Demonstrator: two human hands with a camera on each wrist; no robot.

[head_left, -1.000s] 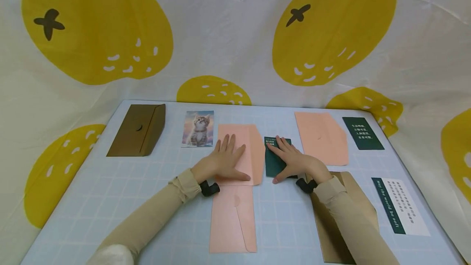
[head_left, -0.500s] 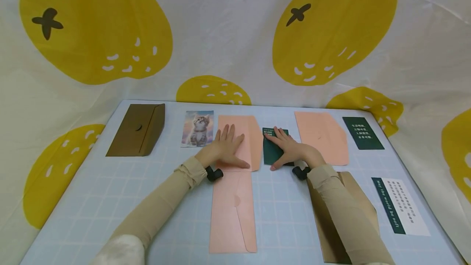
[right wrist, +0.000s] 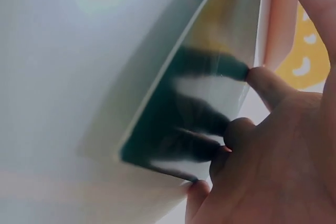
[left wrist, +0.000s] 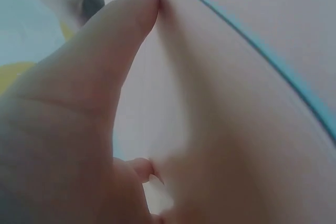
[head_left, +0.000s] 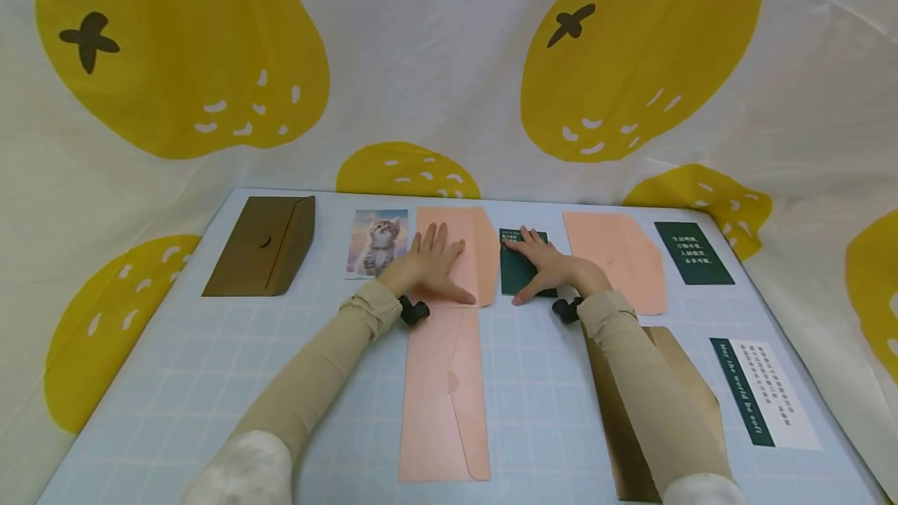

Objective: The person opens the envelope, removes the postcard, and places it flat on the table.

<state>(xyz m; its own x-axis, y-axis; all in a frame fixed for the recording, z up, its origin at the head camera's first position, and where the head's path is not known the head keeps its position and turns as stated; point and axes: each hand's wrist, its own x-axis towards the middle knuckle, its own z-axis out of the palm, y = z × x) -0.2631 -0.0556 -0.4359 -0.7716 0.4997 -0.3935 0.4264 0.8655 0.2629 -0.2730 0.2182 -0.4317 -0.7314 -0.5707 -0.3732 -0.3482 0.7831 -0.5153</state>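
Observation:
In the head view my left hand [head_left: 431,270] lies spread on a pink envelope [head_left: 449,218] whose flap points right. The left wrist view shows the thumb [left wrist: 113,35] stretched out with its tip on the pink paper. My right hand [head_left: 550,267] spreads over a dark green card [head_left: 514,277] with light print, just right of that envelope. Up close in the right wrist view, the fingertips [right wrist: 262,83] rest on the card's glossy surface [right wrist: 157,124]. A second pink envelope [head_left: 438,411], with a rounded tab, lies directly below the first one.
A kitten picture card [head_left: 379,244] and a brown envelope [head_left: 259,248] lie to the left. On the right are a pink envelope [head_left: 617,263], a green card [head_left: 694,254] and a white-and-green card [head_left: 765,392]. Another brown envelope [head_left: 684,388] sits partly under the right forearm.
Both hands have slid away from the body toward the far edge, carrying the upper pink envelope and the green card with them. More of the lower pink envelope is uncovered.

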